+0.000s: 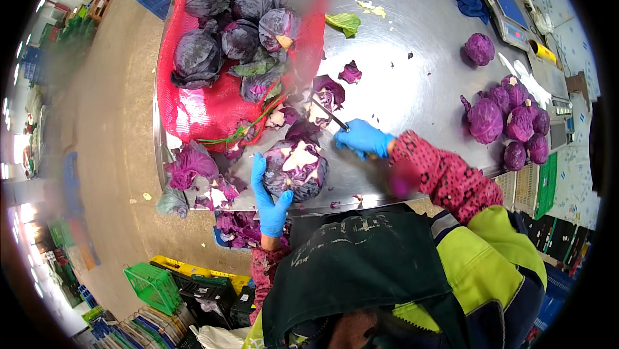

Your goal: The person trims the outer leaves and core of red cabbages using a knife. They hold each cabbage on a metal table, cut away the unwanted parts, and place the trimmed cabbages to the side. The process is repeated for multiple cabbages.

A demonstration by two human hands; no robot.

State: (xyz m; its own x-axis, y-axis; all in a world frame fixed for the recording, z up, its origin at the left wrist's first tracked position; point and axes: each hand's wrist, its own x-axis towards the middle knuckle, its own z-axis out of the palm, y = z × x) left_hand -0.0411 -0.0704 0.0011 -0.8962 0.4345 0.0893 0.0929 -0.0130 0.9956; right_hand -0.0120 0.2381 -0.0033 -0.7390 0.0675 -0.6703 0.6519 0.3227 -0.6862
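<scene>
My left hand (272, 206), in a blue glove, rests with spread thumb and fingers against the near left side of a red cabbage (296, 170), whose pale cut stem end faces up. My right hand (362, 138), gloved too, grips a knife (330, 114) to the right of that cabbage; its blade points up and left over a cut cabbage piece (328, 97). Trimmed leaves (191, 165) and stem pieces lie left of my left hand. Untrimmed red cabbages (197, 56) fill a red mesh sack (193, 117). Trimmed heads (485, 121) are grouped at the right.
The steel table (411, 93) carries scattered leaf scraps and a green leaf (344, 23). A scale (505, 13) and blue cloth (467, 3) are at the back right. Below the table's near edge is a container of purple leaves (238, 229); a green crate (152, 287) stands lower left.
</scene>
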